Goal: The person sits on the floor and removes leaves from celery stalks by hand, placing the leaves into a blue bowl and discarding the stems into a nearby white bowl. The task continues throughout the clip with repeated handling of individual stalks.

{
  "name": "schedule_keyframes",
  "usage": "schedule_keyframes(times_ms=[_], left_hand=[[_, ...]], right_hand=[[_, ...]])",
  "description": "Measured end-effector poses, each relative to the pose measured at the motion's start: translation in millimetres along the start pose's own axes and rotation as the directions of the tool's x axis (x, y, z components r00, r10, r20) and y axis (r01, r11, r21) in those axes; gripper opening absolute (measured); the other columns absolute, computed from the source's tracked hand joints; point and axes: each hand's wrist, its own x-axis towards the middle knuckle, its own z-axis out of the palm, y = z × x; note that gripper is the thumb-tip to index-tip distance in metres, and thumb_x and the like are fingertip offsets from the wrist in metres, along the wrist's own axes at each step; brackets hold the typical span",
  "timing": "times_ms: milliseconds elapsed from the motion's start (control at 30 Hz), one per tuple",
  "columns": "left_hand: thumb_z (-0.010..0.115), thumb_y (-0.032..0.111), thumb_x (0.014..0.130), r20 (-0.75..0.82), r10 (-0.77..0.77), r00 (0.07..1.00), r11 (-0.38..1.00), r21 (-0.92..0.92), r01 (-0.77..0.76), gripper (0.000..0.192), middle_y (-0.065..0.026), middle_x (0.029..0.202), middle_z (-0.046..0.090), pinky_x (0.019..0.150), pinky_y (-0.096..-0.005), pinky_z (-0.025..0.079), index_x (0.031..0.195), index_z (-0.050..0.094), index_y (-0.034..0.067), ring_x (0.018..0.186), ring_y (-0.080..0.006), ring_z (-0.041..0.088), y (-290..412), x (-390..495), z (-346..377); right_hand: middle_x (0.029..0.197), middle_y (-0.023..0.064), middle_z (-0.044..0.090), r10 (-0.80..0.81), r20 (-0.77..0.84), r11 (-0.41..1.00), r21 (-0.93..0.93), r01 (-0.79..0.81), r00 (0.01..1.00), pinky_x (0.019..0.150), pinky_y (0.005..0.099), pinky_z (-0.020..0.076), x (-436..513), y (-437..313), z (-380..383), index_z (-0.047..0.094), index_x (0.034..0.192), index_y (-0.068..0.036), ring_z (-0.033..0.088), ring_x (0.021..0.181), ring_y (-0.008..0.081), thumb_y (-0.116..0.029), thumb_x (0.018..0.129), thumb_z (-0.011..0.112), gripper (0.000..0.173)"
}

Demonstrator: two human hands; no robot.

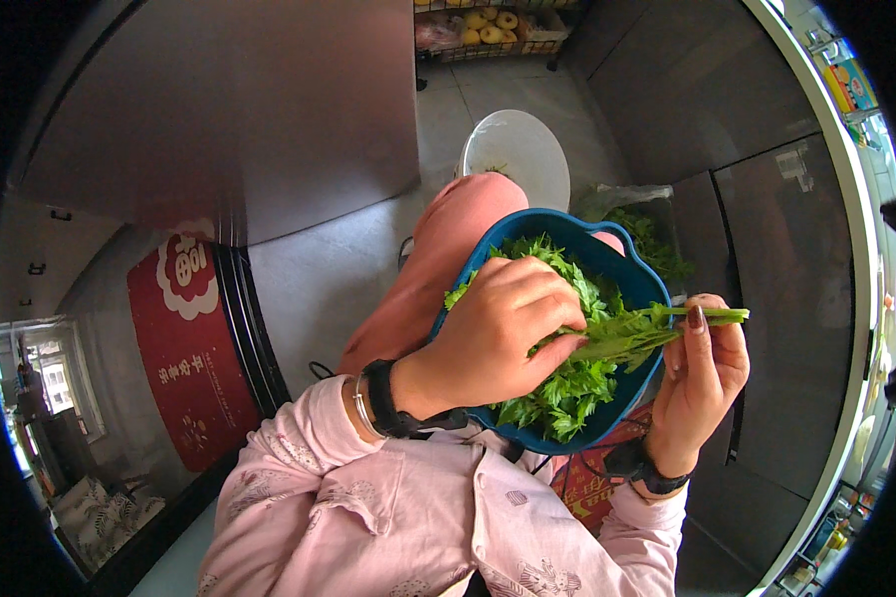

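A blue plastic basin [646,265] rests on my lap, heaped with leafy greens [567,418] that look like celery or parsley. Above the basin, my left hand [504,328] pinches the leafy end of a sprig between thumb and fingers. My right hand [705,366], beyond the basin's right rim, grips the stems of that same leafy sprig [631,332] between thumb and forefinger. The cut stem ends stick out past the right fingers. Part of the greens is hidden under my left hand.
A white bin [526,149] with a few green scraps stands on the tiled floor beyond my knees. Beside it, a clear plastic bag [642,224] holds more greens. Dark cabinets [784,246] rise at the right; a wire rack [493,48] with yellow fruit is at the back.
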Motion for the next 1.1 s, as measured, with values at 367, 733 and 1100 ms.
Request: schedule_keyframes(times_ms=[367,733,1100], left_hand=[[0.071,0.005,0.084,0.09,-0.176,0.98,0.951,-0.243,0.193,0.008,-0.0122,0.09,0.065,0.082,-0.0426,0.049,0.089,0.066,0.003,0.089,-0.034,0.063,-6.0,-4.1,-5.1],[0.062,-0.004,0.086,0.026,-0.169,0.985,0.972,-0.163,0.171,0.007,-0.014,0.09,0.062,0.08,-0.0361,0.049,0.09,0.057,-0.001,0.084,-0.0294,0.062,-4.1,-3.8,-6.9],[0.065,-0.001,0.088,0.05,-0.4,0.915,0.887,-0.233,0.4,0.007,-0.0114,0.095,0.065,0.084,-0.0342,0.049,0.092,0.06,-0.001,0.091,-0.0262,0.063,-9.1,-10.0,-15.4]], right_hand=[[0.089,0.0017,0.059,0.014,0.042,0.998,-0.059,-0.011,0.999,0.051,0.0205,0.0251,0.6,-3.9,-1.2,0.067,0.103,0.005,0.039,0.058,0.0028,-0.002,0.098,0.065,0.008],[0.088,0.001,0.057,0.008,0.041,0.996,-0.087,-0.004,0.999,0.051,0.0202,0.0237,-7.7,-7.8,7.9,0.066,0.104,0.006,0.038,0.059,0.0018,0.001,0.098,0.064,0.008],[0.099,0.0068,0.062,-0.09,-0.104,0.996,-0.024,0.088,0.991,0.051,0.0187,0.0258,-5.0,-13.1,0.8,0.064,0.107,0.006,0.04,0.059,0.0019,-0.002,0.101,0.059,0.011]])
